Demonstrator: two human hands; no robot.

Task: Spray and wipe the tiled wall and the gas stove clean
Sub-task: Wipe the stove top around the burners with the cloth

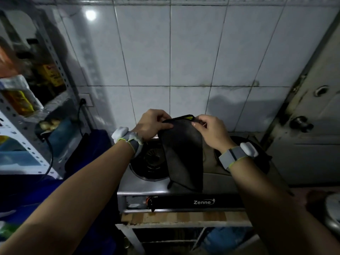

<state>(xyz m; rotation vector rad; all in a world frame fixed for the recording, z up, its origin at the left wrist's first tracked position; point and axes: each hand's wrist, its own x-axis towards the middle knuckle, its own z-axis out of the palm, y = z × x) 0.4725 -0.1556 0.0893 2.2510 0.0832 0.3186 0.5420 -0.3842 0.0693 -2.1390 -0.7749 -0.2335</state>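
A dark grey cloth (184, 155) with a yellow-green patch at its top edge hangs above the gas stove (143, 184). My left hand (152, 124) pinches its top left corner and my right hand (211, 129) pinches its top right corner, so the cloth is spread between them. The stove is steel, marked "Zenne" on the front, with a round left burner (149, 162); the cloth and my right wrist hide most of the right burner. White tiled wall (184, 52) rises behind, with dark grime along the grout lines. No spray bottle shows.
A perforated metal shelf rack (24, 100) with bottles and packets stands at the left, with a black cable and a wall socket (86, 101) beside it. A stained door with a knob (301, 122) is at the right. The stove rests on a wooden-topped stand (184, 218).
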